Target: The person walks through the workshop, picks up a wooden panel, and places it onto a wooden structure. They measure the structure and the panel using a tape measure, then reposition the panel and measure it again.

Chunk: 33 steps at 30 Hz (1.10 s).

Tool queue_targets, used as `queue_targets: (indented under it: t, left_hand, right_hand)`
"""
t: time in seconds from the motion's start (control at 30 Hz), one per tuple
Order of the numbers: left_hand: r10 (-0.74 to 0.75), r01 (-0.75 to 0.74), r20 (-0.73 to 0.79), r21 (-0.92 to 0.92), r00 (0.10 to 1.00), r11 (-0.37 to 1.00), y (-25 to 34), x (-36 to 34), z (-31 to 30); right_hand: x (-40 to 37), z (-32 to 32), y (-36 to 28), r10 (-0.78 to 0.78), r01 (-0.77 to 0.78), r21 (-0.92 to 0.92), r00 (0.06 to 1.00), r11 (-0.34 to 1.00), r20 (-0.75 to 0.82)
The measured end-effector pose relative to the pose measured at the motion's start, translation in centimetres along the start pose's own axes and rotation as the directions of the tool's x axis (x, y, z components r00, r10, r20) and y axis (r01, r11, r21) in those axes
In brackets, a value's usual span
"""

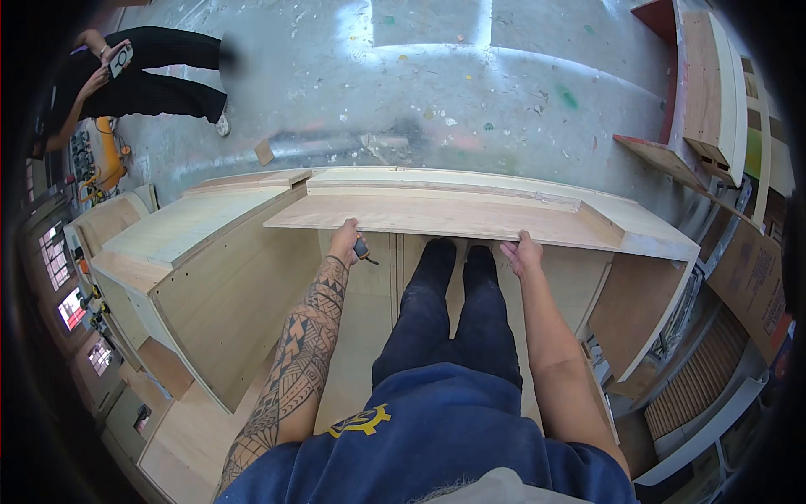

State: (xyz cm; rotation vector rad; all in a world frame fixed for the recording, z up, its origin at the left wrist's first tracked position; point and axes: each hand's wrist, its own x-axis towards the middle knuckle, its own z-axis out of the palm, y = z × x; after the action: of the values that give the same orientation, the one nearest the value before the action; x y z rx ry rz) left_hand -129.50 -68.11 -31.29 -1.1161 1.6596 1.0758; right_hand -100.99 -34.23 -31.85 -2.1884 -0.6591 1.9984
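A long, thin wooden panel (420, 217) lies across the front of a pale wooden cabinet frame, its near edge toward me. My left hand (344, 243) is closed at that edge, left of the middle. A small tool with a dark grey handle (361, 249) and a thin dark tip is also held there; its kind is partly hidden by the hand. Farther right, my right hand (525, 252) grips the same edge, fingers underneath and thumb on top. My legs stand between the hands, inside the plywood structure.
To the left stands a plywood cabinet side (235, 290); at the right is another boxed end (642, 307). Beyond the frame, a paint-spotted floor (504, 92) holds a small wood scrap (264, 152). Another person (143, 71) stands upper left holding a phone. Cabinet parts (714, 92) stand upper right.
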Motion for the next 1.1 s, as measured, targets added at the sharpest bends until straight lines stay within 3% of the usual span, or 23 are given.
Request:
queue_targets:
  t: [0.53, 0.67, 0.77, 0.87, 1.0, 1.1]
  left_hand:
    - [0.003, -0.004, 0.013, 0.108, 1.0, 0.994, 0.8, -0.8, 0.1]
    - [0.023, -0.032, 0.121, 0.074, 0.992, 0.997, -0.3, -0.4, -1.6]
    - [0.038, -0.051, 0.205, 0.057, 0.978, 0.997, -1.4, -4.3, -2.6]
    - [0.103, -0.161, 0.252, 0.223, 0.962, 0.961, -4.9, -6.4, -4.7]
    - [0.172, -0.322, 0.292, 0.612, 0.941, 0.722, -11.8, -6.2, -10.0]
    - [0.052, -0.219, 0.241, 0.741, 0.969, 0.635, -14.7, -9.4, -11.9]
  right_hand:
    - [0.0, -0.2, 0.1, -0.022, 0.023, -0.046, 1.0, 0.999, 0.016]
    - [-0.8, -0.1, 0.9, 0.059, -0.048, -0.134, 0.995, 0.99, 0.078]
    - [-2.6, -0.5, 2.1, 0.108, -0.088, -0.224, 0.991, 0.971, 0.077]
    - [-5.2, -2.2, 2.9, 0.124, -0.068, -0.358, 0.983, 0.931, 0.136]
    - [-8.3, -5.3, 3.8, 0.084, 0.002, -0.508, 0.986, 0.861, 0.145]
    - [-9.2, -8.9, 5.3, 0.051, 0.006, -0.514, 0.994, 0.858, 0.097]
